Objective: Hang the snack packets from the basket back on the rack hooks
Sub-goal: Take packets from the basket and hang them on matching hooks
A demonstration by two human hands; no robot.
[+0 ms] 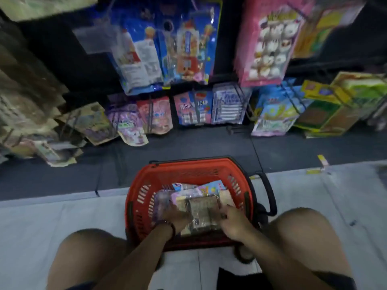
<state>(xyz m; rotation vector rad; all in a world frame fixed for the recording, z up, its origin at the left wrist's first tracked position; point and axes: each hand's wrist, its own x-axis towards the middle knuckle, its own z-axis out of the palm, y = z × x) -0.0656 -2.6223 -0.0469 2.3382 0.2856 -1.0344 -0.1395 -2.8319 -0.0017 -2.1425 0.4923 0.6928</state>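
Two hands (206, 220) half-hiding blurred packet (202, 212)

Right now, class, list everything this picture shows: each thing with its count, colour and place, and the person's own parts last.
basket: one, red with black handles, on the floor between the knees.
packets in the basket: several, count unclear; pink, blue, purple, beige; piled inside.
beige packet: one, top of the pile, between both hands.
blue packets: two fronts visible, hanging upper centre of the rack.
pink packet: one front visible, hanging upper right.
lower-row packets: many, mixed colours, along the rack bottom.
floor: pale tiles, dark strip by the rack.
left hand: gripping the beige packet.
right hand: gripping the same packet.
knees: two, bare.
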